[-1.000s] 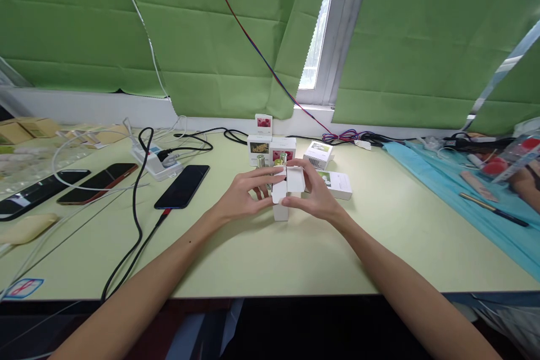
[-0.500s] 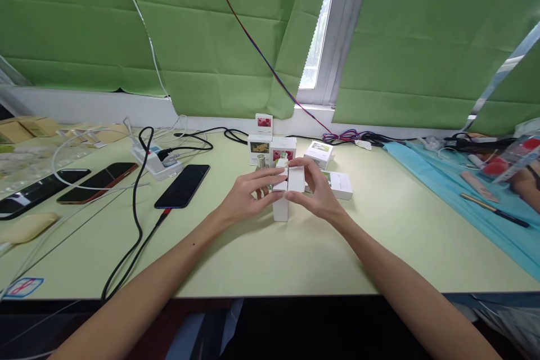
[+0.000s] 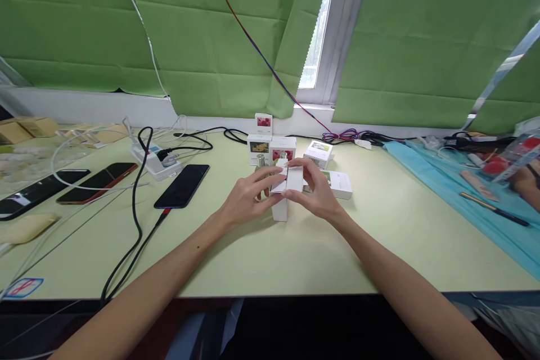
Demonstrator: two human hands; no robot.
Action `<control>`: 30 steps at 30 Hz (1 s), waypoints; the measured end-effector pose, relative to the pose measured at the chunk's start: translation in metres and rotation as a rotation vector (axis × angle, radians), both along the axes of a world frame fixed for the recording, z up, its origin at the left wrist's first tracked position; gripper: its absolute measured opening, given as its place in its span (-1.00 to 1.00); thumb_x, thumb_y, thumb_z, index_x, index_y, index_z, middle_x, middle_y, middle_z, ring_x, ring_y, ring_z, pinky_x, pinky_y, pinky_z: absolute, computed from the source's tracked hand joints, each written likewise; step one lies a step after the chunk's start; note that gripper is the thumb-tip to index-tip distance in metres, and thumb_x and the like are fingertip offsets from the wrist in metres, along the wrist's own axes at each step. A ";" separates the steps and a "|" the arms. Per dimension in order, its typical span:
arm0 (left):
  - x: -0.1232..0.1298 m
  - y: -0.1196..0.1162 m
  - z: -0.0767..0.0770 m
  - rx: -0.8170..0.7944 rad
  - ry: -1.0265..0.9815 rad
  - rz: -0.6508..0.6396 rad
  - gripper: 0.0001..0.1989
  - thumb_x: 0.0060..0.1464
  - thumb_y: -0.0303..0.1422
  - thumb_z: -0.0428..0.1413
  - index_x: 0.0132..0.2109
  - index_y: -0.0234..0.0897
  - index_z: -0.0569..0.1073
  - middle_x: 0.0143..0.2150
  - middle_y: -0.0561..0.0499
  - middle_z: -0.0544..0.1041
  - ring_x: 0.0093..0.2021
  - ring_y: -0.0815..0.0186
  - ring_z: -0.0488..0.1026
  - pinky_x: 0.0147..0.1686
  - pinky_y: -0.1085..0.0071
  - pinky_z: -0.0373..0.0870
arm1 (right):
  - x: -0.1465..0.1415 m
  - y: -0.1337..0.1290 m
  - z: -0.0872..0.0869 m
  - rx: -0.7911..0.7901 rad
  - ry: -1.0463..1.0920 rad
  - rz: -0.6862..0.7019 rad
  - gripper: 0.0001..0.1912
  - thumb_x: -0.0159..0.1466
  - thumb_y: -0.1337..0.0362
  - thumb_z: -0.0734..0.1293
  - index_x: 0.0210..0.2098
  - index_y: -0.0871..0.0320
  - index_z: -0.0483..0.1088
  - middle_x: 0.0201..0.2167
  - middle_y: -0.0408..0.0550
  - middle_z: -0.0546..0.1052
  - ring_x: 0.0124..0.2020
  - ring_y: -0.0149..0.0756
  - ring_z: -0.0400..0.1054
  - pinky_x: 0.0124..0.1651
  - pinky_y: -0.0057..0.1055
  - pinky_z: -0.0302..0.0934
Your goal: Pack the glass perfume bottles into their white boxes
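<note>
A small white box [image 3: 280, 211] stands upright on the table with its top end open. My left hand [image 3: 248, 194] is closed round its upper left side, thumb in front and fingers behind. My right hand [image 3: 317, 194] pinches the box's white top flap [image 3: 295, 179] between thumb and fingers, at the right of the opening. What lies inside the box is mostly hidden by my fingers. Just behind my hands two small bottles with shiny caps [image 3: 261, 160] show in part. White picture boxes [image 3: 259, 146] stand behind them, and another white box [image 3: 340, 185] lies right of my right hand.
A white carton [image 3: 319, 153] sits at the back right. On the left are a phone [image 3: 181, 186], a power strip [image 3: 156, 166] and black cables [image 3: 135, 208]. To the right, blue sheeting [image 3: 447, 180] carries a pen [image 3: 493, 209]; part of another person's hand [image 3: 530, 179] shows beyond it.
My left fingers have shifted slightly on the box top, and the flap in my right hand has moved a touch to the left. The rest looks the same.
</note>
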State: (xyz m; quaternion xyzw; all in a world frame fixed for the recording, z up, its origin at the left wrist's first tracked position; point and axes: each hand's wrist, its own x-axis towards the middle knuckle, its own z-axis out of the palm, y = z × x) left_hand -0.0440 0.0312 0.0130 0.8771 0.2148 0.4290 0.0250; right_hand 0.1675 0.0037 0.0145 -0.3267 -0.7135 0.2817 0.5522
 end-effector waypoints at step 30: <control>0.003 -0.004 0.004 -0.200 -0.044 -0.037 -0.73 0.38 -0.24 0.03 0.09 -0.20 0.50 0.07 -0.12 0.52 -0.09 0.29 0.52 -0.34 0.46 0.46 | 0.000 0.000 -0.001 0.037 -0.011 -0.002 -0.42 0.16 -0.08 0.53 0.02 0.02 0.31 0.00 0.04 0.47 0.00 -0.12 0.44 0.11 -0.12 0.40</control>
